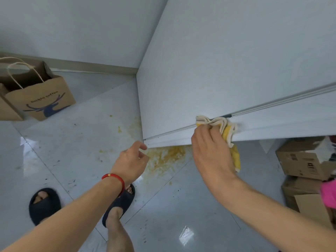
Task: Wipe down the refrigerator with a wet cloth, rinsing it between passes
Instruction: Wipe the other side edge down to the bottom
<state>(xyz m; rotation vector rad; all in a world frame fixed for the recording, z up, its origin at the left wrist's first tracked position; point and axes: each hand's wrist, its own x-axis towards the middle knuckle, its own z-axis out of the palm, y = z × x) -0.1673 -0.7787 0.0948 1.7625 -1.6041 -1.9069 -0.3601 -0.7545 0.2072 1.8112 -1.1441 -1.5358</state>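
Observation:
The white refrigerator (227, 70) fills the upper right, seen from above, with a metal seam running across its lower front. My right hand (211, 153) grips a yellow and cream cloth (227, 131) and presses it against that seam near the fridge's bottom edge. My left hand (132, 160), with a red band on the wrist, hovers just off the fridge's lower left corner. Its fingers are loosely curled and hold nothing.
A yellow-orange stain (167, 157) spreads over the grey tiled floor under the fridge's edge. A brown paper bag (38, 93) stands at the left by the wall. Cardboard boxes (305, 160) are stacked at the right. My feet in dark slippers (43, 204) stand close below.

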